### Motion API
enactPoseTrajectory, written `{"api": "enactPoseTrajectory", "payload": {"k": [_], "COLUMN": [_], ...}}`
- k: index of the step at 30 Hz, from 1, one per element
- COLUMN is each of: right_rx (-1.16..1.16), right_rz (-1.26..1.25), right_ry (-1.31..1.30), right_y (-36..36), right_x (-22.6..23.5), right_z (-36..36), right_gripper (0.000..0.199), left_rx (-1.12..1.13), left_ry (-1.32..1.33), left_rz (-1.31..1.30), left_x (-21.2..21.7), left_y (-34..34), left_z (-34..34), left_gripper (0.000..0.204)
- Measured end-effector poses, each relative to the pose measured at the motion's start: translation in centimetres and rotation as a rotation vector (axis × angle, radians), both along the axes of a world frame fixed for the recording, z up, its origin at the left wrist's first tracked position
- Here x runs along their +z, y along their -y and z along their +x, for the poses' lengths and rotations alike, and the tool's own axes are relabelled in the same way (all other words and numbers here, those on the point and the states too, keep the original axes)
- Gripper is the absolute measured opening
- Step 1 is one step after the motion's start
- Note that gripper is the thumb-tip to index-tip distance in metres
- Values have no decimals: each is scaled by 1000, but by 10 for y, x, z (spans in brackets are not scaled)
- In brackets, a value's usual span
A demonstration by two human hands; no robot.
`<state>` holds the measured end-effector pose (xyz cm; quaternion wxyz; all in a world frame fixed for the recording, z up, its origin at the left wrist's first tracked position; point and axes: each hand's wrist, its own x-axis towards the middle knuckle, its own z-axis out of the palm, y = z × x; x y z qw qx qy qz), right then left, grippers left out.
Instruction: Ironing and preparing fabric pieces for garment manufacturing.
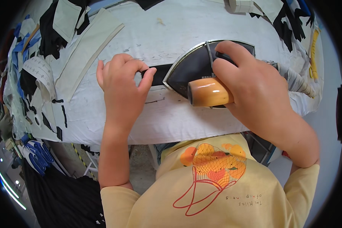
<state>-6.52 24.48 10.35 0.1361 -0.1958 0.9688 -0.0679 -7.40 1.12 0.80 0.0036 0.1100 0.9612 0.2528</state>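
Note:
My right hand is wrapped round the wooden handle of an iron with a dark, pointed body and a pale metal rim. The iron stands on the white-covered table, its tip toward the left. A strip of black fabric runs out from beneath it. At the strip's left end, my left hand pinches the cloth between thumb and forefinger, the other fingers curled. The part of the strip under the iron is hidden.
A long cream pattern piece lies at the left, near black scraps and a curled, marked paper piece. A wrapped hose reaches the iron from the right. The white table cover ends just in front of me.

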Motion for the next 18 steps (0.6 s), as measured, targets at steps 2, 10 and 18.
{"api": "enactPoseTrajectory", "payload": {"k": [2, 10, 18], "right_rx": [-6, -27, 11], "right_rz": [1, 7, -51], "right_ry": [11, -9, -1], "right_y": [3, 5, 6], "right_x": [0, -5, -4], "right_z": [-1, -1, -5], "right_gripper": [19, 20, 22], "left_rx": [-2, 53, 51], "left_ry": [-4, -14, -37], "left_rz": [-18, 35, 8], "left_x": [0, -4, -2], "left_y": [1, 8, 8], "left_z": [0, 2, 0], "left_gripper": [14, 12, 11]}}
